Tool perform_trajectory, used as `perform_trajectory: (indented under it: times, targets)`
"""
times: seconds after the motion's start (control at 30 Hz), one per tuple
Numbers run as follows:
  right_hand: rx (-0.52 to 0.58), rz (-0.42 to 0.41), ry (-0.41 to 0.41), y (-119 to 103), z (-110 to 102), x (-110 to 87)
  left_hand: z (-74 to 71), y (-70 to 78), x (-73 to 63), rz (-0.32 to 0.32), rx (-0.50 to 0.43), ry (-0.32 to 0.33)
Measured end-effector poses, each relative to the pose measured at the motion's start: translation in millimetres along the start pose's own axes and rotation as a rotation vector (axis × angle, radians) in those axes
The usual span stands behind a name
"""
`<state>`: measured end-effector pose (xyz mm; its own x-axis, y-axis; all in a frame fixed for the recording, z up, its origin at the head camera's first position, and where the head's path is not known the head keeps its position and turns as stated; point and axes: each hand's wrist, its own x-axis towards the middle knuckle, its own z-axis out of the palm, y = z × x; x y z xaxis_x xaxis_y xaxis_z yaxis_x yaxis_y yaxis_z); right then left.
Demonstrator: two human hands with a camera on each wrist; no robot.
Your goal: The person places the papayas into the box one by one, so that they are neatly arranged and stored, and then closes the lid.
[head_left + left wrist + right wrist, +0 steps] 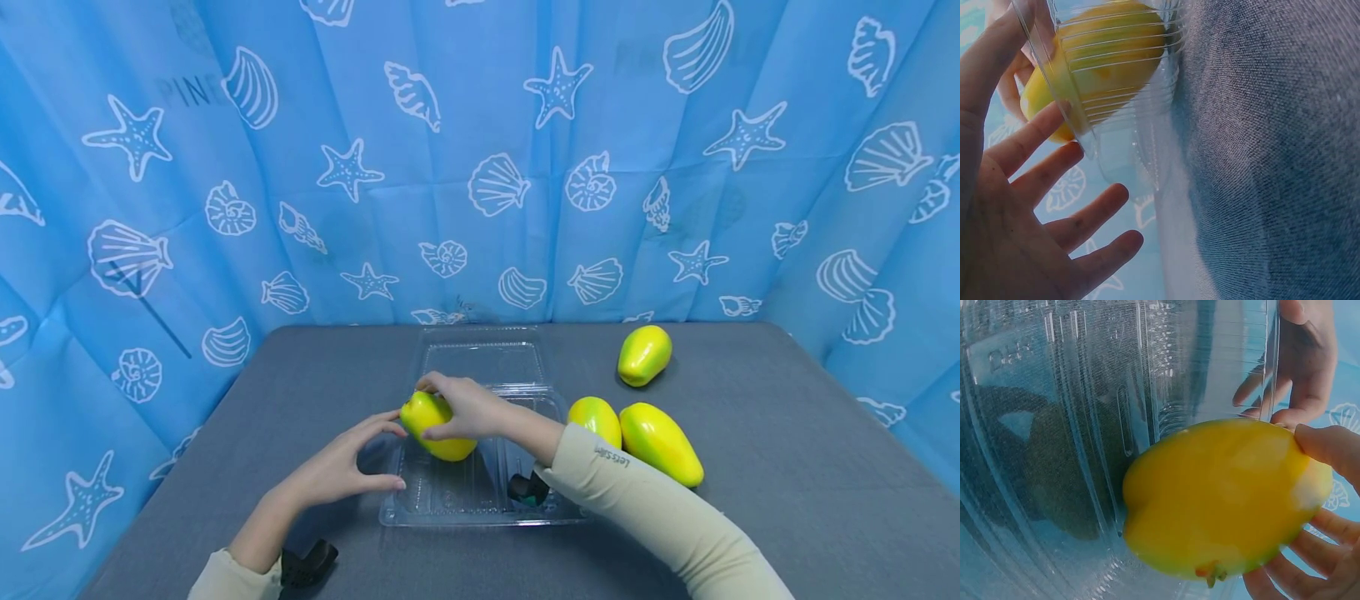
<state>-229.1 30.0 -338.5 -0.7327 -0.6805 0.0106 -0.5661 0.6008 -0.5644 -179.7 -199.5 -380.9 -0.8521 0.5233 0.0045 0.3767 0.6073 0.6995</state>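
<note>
— Position of fruit [1219,497]?
— At left side of box [457,502], partly below rim; grasped from above by right hand [471,408], apparently to keep underside free.
— Left hand [341,465]?
— Released beside box, probably placed for steadying.

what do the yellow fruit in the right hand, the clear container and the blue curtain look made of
Yellow-green oval fruit: glossy, perhaps moulded plastic or coated foam, given bright highlights on smooth skin; possibly real.
Clear rectangular hinged container: likely thin, shiny plastic; see-through, with pressed ribs.
Blue shell-and-starfish-print curtain: probably synthetic cloth or sheeting, faint sheen; soft folds and creases.
</note>
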Motion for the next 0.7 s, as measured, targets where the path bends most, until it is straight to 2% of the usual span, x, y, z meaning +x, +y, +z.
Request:
perform_trajectory:
  times: [0.37, 0.53, 0.7]
  targets:
    - [0.023, -0.004, 0.009, 1, -4, -4.6, 0.3, -0.7, 0.2, -0.005, 0.005, -0.001]
    - [0.057, -0.016, 0.021, 2, -15, -14.4, -0.3, -0.6, 0.3, -0.007, 0.016, -0.003]
    - [0.047, -0.046, 0.069, 6, -32, -30.4, 0.3, 0.0, 1.4, -0.017, 0.029, 0.002]
